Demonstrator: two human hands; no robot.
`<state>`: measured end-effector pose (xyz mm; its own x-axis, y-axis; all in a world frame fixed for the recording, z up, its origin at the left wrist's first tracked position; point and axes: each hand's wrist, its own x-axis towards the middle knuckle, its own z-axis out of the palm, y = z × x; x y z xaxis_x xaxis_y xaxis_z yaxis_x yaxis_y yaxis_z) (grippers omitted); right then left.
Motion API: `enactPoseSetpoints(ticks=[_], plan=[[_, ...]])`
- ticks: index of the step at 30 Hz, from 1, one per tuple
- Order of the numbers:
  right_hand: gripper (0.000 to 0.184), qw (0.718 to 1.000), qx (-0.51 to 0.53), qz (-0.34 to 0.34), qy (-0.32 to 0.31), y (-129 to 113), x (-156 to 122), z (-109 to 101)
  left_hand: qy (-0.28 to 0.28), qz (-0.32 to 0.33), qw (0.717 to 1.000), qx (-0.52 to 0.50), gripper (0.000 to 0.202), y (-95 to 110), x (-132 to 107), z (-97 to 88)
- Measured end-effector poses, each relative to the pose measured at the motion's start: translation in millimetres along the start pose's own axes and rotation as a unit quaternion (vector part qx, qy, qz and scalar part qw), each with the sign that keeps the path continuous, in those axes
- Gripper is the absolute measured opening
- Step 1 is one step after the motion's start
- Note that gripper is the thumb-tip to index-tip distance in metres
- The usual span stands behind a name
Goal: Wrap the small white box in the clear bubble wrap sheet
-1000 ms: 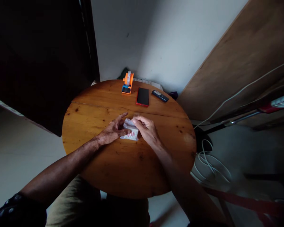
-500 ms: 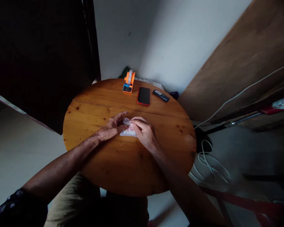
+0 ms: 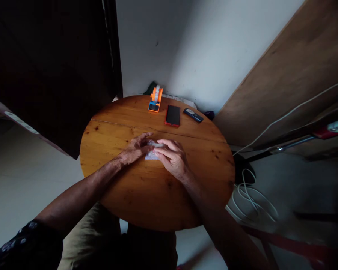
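A small whitish, translucent plastic packet (image 3: 152,155) lies at the middle of the round wooden table (image 3: 135,198), between my two hands. My left hand (image 3: 136,148) holds its left side, the thumb along the near face and the index finger stretched out beyond it. Over the right part, my right hand (image 3: 174,156) has its thumb and fingers pinched together on the packet's upper edge. My fingers hide much of the packet, and what is inside cannot be made out.
Toward the table's far side stand an orange and blue tape dispenser (image 3: 156,98), a dark-screened phone with a red case (image 3: 172,115) and a dark handheld device (image 3: 193,115). A white wall rises behind. Coiled white cable (image 3: 249,195) lies on the floor at right.
My right hand has shifted slightly, its fingers lifting and re-closing at the packet's top edge. My left hand keeps its hold. The whole view has drifted a little.
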<state>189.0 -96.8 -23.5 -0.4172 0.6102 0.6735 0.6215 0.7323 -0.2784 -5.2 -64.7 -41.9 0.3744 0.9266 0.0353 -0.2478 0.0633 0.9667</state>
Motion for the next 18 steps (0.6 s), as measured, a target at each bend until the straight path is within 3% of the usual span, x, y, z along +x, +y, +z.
enactPoseSetpoints(ticks=[6,18], plan=[[0.015,0.999,-0.012,-0.022,-0.021,-0.7,0.2,-6.0,0.009,0.0,1.0,0.022,0.071,0.0,2.0,-1.3],[0.02,1.0,-0.015,-0.024,-0.003,3.1,-2.6,-0.6,0.007,0.018,0.997,0.072,0.066,-0.2,2.8,-1.7]])
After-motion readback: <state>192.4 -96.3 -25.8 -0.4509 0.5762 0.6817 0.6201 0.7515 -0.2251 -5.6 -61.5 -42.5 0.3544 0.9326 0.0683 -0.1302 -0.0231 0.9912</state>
